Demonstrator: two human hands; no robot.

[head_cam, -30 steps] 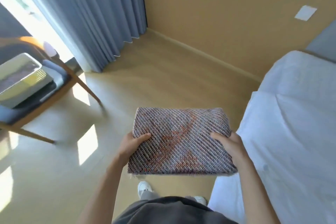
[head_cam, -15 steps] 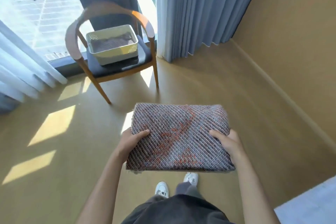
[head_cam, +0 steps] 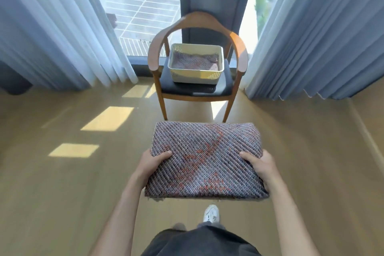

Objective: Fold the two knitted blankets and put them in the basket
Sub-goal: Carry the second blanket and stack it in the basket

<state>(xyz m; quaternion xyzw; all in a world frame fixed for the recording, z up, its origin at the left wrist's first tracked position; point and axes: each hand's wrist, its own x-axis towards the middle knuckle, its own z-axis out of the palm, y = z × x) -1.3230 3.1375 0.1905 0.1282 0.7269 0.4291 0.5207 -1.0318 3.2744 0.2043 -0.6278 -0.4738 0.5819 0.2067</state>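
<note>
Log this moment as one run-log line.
phase: carry | left hand: grips folded knitted blanket | right hand: grips it too | basket: on wooden chair, holds other blanket

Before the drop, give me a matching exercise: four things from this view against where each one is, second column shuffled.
Things:
1 carried blanket
2 basket
3 other blanket
4 chair

Places:
A on the chair seat
B inside the basket
C in front of the window
D gripped between left hand and right hand

Pairs: 1-D, 2-A, 3-B, 4-C
</note>
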